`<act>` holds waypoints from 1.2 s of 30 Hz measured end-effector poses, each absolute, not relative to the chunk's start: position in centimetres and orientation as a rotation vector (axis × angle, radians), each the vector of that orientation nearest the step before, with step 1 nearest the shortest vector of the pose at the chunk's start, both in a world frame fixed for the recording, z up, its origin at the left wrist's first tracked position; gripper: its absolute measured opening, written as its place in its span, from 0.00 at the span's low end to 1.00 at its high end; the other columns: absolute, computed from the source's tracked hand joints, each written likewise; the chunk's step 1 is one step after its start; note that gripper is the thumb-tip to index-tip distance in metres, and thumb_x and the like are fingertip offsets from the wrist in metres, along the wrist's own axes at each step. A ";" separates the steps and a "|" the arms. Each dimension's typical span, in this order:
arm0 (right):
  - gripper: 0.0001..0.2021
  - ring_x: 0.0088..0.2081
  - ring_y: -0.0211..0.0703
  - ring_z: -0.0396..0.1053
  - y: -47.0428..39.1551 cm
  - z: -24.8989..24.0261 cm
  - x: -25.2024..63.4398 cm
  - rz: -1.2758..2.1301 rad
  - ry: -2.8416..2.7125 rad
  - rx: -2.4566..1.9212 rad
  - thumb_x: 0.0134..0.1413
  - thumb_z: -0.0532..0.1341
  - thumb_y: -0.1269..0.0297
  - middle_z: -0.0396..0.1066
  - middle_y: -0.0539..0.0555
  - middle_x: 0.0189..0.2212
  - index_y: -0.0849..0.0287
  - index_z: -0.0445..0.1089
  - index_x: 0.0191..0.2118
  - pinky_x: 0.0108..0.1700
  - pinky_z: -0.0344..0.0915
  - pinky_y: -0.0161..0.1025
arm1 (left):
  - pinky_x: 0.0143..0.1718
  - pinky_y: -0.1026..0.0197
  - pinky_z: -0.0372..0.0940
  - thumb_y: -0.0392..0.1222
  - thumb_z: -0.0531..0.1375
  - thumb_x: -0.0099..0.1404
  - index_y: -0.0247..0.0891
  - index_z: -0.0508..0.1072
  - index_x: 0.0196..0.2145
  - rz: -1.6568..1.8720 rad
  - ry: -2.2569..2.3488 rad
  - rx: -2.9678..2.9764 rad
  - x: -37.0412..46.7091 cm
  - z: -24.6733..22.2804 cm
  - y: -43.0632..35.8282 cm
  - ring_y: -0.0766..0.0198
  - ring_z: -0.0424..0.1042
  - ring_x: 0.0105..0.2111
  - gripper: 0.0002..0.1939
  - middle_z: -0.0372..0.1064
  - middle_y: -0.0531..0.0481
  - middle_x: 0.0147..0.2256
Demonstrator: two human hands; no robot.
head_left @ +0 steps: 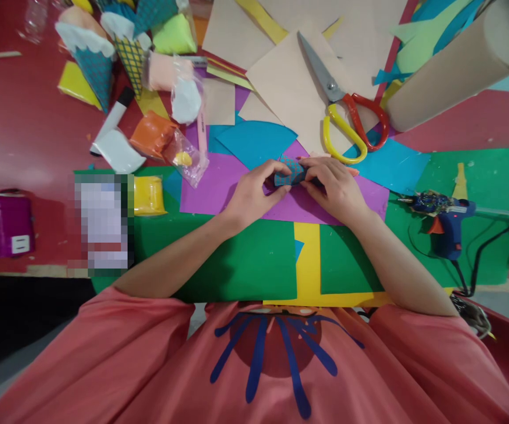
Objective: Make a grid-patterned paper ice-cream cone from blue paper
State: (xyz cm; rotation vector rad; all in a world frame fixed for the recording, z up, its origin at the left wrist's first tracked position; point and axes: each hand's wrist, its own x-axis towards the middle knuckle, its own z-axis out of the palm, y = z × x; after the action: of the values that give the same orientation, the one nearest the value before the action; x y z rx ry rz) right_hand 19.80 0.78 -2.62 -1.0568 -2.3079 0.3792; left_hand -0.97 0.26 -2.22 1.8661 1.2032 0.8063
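Note:
Between both hands is a small rolled piece of blue paper [290, 169] with a crisscross line pattern, much like the paper cones at the back left. My left hand [260, 189] is closed round its left end, fingers on top and thumb below. The fingers of my right hand [336, 187] pinch its right end, which they partly hide. Both hands are over a purple sheet [210, 194]. Just beyond them lie a blue fan-shaped sheet [258, 141] and large scissors [331, 88] with one yellow and one red handle.
Back left are a blue patterned cone [93, 73] with a white scalloped top, a yellow patterned cone [131, 65], an orange clay packet [152, 134] and a marker [112, 121]. A blue glue gun [451, 227] lies right on a green sheet [492, 176]. A cardboard tube [452, 73] is back right.

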 end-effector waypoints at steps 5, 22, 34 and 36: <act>0.02 0.50 0.50 0.73 0.8 -2.7 19.8 0.401 -2.315 -1.073 0.62 0.56 0.68 0.75 0.60 0.49 0.57 0.65 0.37 0.50 0.70 0.51 | 0.39 0.65 0.69 0.33 0.61 0.62 0.38 0.71 0.40 0.832 1.199 1.857 -0.9 -2.5 0.3 0.68 0.74 0.36 0.07 0.75 0.52 0.39; 0.02 0.49 0.51 0.73 -0.1 -1.7 19.2 0.560 -2.159 -1.117 0.60 0.59 0.66 0.75 0.59 0.45 0.56 0.64 0.38 0.50 0.71 0.52 | 0.47 0.61 0.69 0.37 0.59 0.65 0.39 0.71 0.41 0.987 1.055 1.823 -1.1 -2.5 0.3 0.64 0.74 0.44 0.06 0.75 0.50 0.42; 0.17 0.58 0.45 0.66 -1.0 0.6 18.5 1.374 -1.679 -1.135 0.61 0.59 0.53 0.69 0.56 0.53 0.54 0.65 0.51 0.51 0.72 0.42 | 0.40 0.62 0.68 0.39 0.58 0.66 0.40 0.71 0.40 0.900 0.713 1.583 -1.4 -1.8 0.0 0.64 0.72 0.39 0.05 0.72 0.50 0.38; 0.20 0.60 0.46 0.64 -1.0 0.5 18.3 1.519 -1.636 -1.083 0.59 0.60 0.50 0.67 0.56 0.56 0.54 0.64 0.53 0.52 0.72 0.43 | 0.39 0.62 0.67 0.39 0.58 0.66 0.40 0.70 0.40 0.883 0.667 1.571 -1.4 -1.7 -0.1 0.66 0.71 0.37 0.04 0.70 0.51 0.37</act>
State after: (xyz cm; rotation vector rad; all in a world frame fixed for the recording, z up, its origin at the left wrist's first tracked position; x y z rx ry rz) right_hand 18.34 -1.03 0.46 -1.0835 -1.6360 1.5186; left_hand -1.37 -0.10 -1.71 1.5712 0.6671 0.8832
